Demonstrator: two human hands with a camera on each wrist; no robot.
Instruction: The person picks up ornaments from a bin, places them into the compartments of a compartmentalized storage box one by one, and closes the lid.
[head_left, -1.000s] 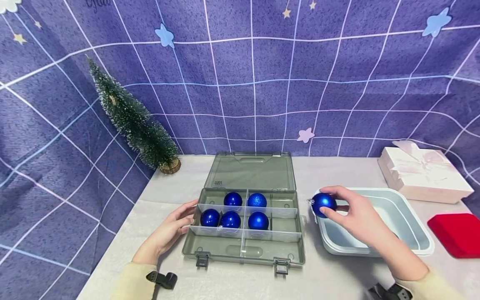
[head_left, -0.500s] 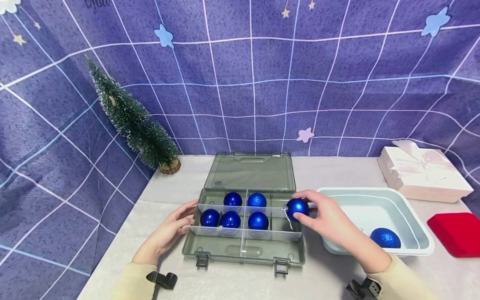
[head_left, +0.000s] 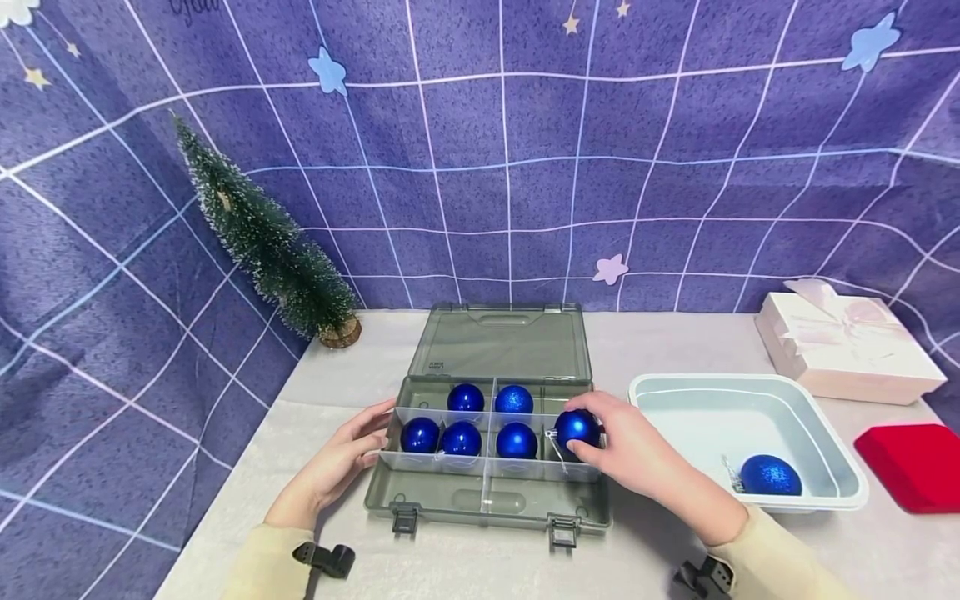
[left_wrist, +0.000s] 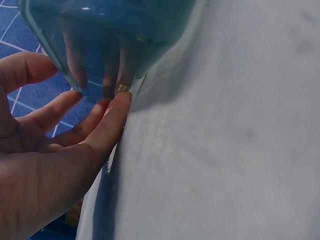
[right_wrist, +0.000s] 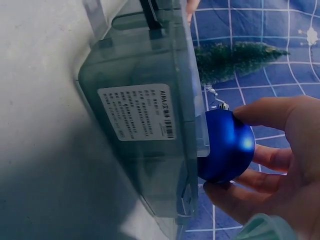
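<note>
A matte blue Christmas ball (head_left: 577, 428) with a silver cap and white string is pinched between the thumb and fingers of my right hand (head_left: 637, 446). It sits at the middle-row right compartment of a grey see-through divided box (head_left: 540, 500); in the right wrist view the ball (right_wrist: 227, 145) is partly behind the box wall. Several other blue balls lie in the back and middle rows, among them a glittery ball (head_left: 514, 401) and a matte ball (head_left: 517, 442). My left hand (head_left: 337, 458) touches the box's left side with its fingertips, fingers loosely extended.
The box lid (head_left: 502, 346) lies folded back. Right of the box, a pale blue tub (head_left: 720, 408) holds one glittery ball (head_left: 771, 476). A white gift box (head_left: 847, 342) and a red object (head_left: 911, 468) stand farther right. A small fir tree (head_left: 262, 242) stands back left.
My right hand has carried the matte ball left from above the tub's edge and down to the box's middle-right compartment. The left hand and the box have stayed put.
</note>
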